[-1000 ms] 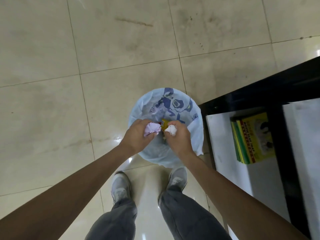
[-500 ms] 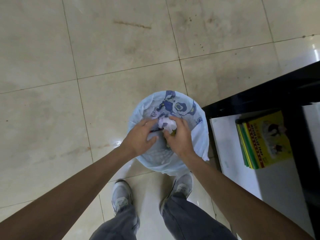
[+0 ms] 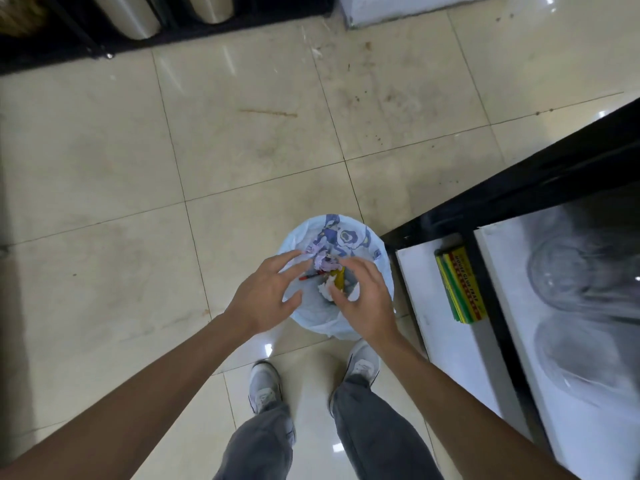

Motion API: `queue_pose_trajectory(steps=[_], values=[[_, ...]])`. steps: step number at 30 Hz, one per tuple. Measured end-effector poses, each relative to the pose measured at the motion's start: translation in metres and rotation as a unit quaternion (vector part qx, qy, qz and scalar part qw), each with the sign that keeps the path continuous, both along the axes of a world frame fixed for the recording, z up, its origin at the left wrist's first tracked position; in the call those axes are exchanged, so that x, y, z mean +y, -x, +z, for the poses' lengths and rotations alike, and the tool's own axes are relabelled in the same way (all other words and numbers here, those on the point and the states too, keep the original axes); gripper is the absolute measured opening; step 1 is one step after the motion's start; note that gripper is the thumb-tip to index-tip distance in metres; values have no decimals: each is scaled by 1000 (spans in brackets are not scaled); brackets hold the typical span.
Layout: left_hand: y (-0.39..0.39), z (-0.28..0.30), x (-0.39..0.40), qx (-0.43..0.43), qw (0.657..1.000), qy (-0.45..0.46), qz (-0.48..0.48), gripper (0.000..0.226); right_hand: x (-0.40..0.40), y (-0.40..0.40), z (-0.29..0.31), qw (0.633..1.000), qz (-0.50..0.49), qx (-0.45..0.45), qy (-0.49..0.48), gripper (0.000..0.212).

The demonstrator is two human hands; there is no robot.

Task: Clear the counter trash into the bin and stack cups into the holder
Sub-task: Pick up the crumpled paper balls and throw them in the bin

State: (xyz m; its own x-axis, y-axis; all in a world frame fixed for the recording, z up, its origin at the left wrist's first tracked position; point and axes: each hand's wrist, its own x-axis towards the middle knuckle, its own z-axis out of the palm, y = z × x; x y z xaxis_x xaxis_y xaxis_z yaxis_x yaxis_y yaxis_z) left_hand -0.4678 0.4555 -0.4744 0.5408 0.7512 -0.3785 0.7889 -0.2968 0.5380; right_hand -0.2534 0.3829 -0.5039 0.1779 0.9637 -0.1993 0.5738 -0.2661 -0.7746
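Both hands, left hand point(image 3: 264, 299) and right hand point(image 3: 364, 299), are hovering spread and empty over the bin point(image 3: 382, 268), where crumpled trash point(image 3: 325, 263) is lying inside, leaving cup stacking apparently undone.

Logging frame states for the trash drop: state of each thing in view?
Left hand: open, fingers spread, empty, over the bin.
Right hand: open, empty, over the bin.
Bin: upright, lined with a bag, no lid.
Crumpled trash: inside the bin.
Mouse glue trap packs: stacked, closed, on the shelf.

Spread hands point(image 3: 266, 299) (2) over the bin point(image 3: 384, 271).
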Motion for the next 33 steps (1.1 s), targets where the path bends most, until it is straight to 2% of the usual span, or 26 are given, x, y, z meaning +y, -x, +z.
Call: queue_pose_trajectory(steps=[8, 18, 23, 28, 33], values=[[7, 116, -10, 27, 995, -63, -78, 53, -39, -2, 115, 995, -71, -52, -36, 46], [-4, 245, -50, -41, 982, -125, -136, 51, -114, 8, 244, 983, -101, -144, -52, 51], [-10, 293, -74, -43, 974, -131, -177, 52, -150, 17, 295, 970, -169, -155, -82, 53], [-20, 337, -99, -91, 959, -138, -231, 51, -187, 19, 344, 954, -218, -167, -118, 51], [-47, 379, -121, -126, 937, -155, -285, 53, -231, 16, 384, 936, -279, -169, -131, 59]])
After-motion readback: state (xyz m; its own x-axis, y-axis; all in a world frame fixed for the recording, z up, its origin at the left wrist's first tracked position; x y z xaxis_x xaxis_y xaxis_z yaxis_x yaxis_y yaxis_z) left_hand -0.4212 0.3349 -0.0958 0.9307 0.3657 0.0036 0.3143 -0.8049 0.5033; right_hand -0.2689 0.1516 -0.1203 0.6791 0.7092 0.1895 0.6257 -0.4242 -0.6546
